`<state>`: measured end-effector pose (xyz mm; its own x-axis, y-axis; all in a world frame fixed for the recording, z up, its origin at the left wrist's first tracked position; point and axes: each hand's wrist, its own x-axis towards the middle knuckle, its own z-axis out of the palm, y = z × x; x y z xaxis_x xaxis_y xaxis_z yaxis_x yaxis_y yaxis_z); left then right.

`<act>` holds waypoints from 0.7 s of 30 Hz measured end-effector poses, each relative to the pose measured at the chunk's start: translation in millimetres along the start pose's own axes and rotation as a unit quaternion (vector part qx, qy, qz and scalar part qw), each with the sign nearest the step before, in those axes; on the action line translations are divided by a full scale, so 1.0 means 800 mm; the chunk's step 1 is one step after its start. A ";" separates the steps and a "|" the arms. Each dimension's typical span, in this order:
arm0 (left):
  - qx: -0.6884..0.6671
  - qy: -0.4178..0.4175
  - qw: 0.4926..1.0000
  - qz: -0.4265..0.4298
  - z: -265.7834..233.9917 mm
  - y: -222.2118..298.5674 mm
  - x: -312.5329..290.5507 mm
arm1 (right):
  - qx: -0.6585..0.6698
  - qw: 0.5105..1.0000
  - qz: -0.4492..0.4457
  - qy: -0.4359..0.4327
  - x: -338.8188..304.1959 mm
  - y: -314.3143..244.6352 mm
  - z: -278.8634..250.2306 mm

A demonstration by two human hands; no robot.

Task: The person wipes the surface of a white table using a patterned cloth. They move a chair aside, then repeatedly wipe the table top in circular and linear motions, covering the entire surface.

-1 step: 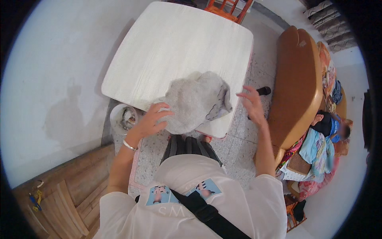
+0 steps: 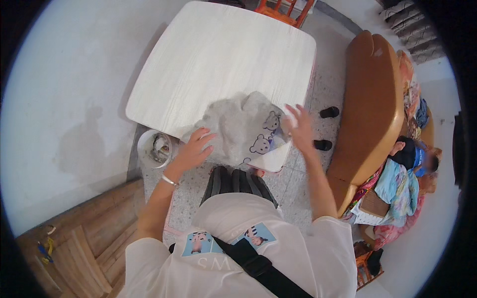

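A grey towel [image 2: 231,129] with blue-outlined teddy bears along its right part lies rumpled over the near side of the white table [image 2: 233,54]. Part of it hangs past the near edge. At the towel's left end, my left hand [image 2: 196,146] has bent fingers spread apart. My right hand [image 2: 301,130] is at the right end by the bear print, its fingers apart and slightly blurred. Whether either hand touches the cloth is hard to tell.
A white bin [image 2: 149,149] with rubbish stands by the table's left corner. Black slippers [image 2: 324,145] lie on the floor at right, beside a brown sofa [image 2: 367,114]. Beyond it, a person [image 2: 415,158] lies among bedding. An orange chair [image 2: 283,12] stands at the far edge.
The towel's right part has opened out, so the bears now show plainly. My right hand has moved left, closer to the towel; my left hand is slightly lower.
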<state>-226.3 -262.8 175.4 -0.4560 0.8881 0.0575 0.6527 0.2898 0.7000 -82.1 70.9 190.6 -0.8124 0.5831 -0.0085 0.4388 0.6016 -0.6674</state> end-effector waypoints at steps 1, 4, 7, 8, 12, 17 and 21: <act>-0.005 0.030 0.998 -0.047 0.037 -0.021 -0.001 | -0.022 1.000 -0.021 -0.009 -0.001 -0.006 0.039; 0.008 0.085 0.995 -0.049 0.104 -0.071 0.010 | -0.168 0.980 -0.088 -0.057 -0.026 -0.045 0.144; -0.167 0.140 0.962 -0.167 0.106 -0.049 0.027 | -0.170 0.952 -0.216 -0.136 -0.070 -0.069 0.185; -0.147 0.137 0.963 -0.180 0.101 -0.039 0.031 | -0.172 0.951 -0.225 -0.127 -0.065 -0.052 0.189; -0.028 0.154 0.969 -0.193 0.073 0.004 0.031 | -0.188 0.955 -0.215 -0.079 -0.005 0.018 0.165; 0.001 0.198 0.951 -0.238 0.097 0.030 0.034 | -0.229 0.946 -0.220 0.070 0.185 0.132 0.083; 0.032 0.250 0.928 -0.276 0.150 0.038 0.029 | -0.264 0.919 -0.283 0.072 0.228 0.141 0.089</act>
<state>-144.6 -190.6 112.2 -0.9446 0.3261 0.0374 0.2636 0.6856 0.6786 -208.0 206.1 60.5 -0.9251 0.1396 0.3531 0.1188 0.9897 -0.0798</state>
